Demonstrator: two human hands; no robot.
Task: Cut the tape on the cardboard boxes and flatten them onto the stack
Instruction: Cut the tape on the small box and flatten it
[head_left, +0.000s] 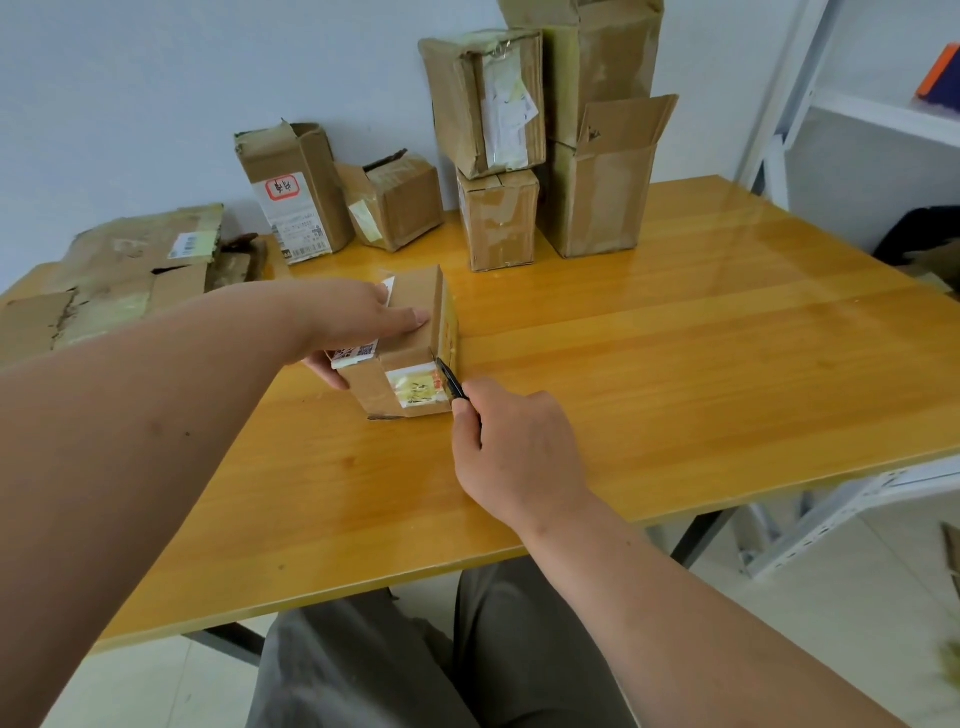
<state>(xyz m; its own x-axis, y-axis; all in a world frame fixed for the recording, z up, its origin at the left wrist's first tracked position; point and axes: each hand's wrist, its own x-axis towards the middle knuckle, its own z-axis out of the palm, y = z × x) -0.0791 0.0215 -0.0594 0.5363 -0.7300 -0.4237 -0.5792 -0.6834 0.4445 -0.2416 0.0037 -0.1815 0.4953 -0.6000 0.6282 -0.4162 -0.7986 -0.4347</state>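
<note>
Glossy, honey-coloured wood-grain surface with a small brown box near the middle, a little toward the left edge: blocky corrugated card, yellowed tape on its right face, white labels on top and on the near face. Left hand laid flat over the top, fingers stretched across the card, thumb curled round the near left side, pinning it down. Right hand closed in a tight grip round a slim black knife, tip touching the near right corner of the box. At the far left corner, a stack of flattened card, creased and torn, patched with dull tape. Along the far edge, several upright boxes, dented and taped, some piled two high, one with flaps open.
</note>
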